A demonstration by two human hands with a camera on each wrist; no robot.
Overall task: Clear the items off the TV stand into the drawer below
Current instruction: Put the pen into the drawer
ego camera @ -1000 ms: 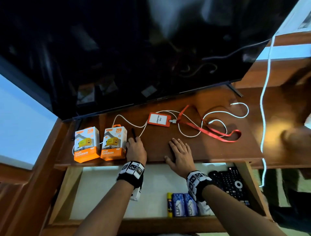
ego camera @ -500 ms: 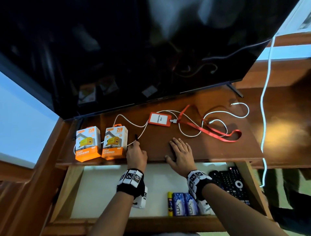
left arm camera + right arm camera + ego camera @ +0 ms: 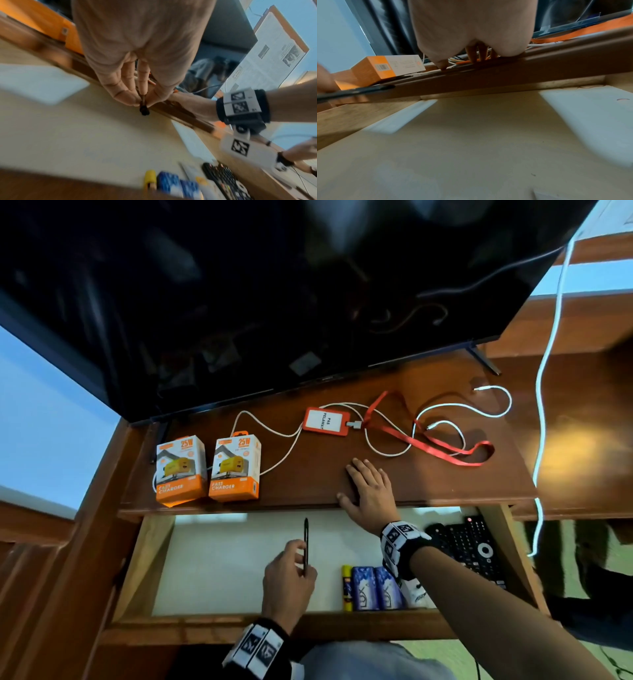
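Note:
My left hand point(image 3: 291, 577) pinches a thin black pen point(image 3: 306, 542) over the open drawer point(image 3: 219, 563); in the left wrist view the pen's end point(image 3: 144, 108) sticks out between thumb and fingers. My right hand point(image 3: 368, 491) rests flat, fingers straight, on the front edge of the wooden TV stand point(image 3: 308, 474). On the stand sit two orange-and-white charger boxes point(image 3: 181, 469) point(image 3: 236, 467), a red badge holder point(image 3: 327, 421) with its red lanyard point(image 3: 428, 440), and a white cable point(image 3: 462, 409).
The drawer holds a yellow glue stick point(image 3: 347, 587), two blue soap packs point(image 3: 376, 587) and a black remote point(image 3: 476, 549) at the right. A large black TV point(image 3: 274, 285) overhangs the stand's back. Another white cable point(image 3: 544, 371) hangs at the right.
My left hand has lifted the pen off the stand and drawn it back down over the drawer. The right hand has stayed on the stand's edge.

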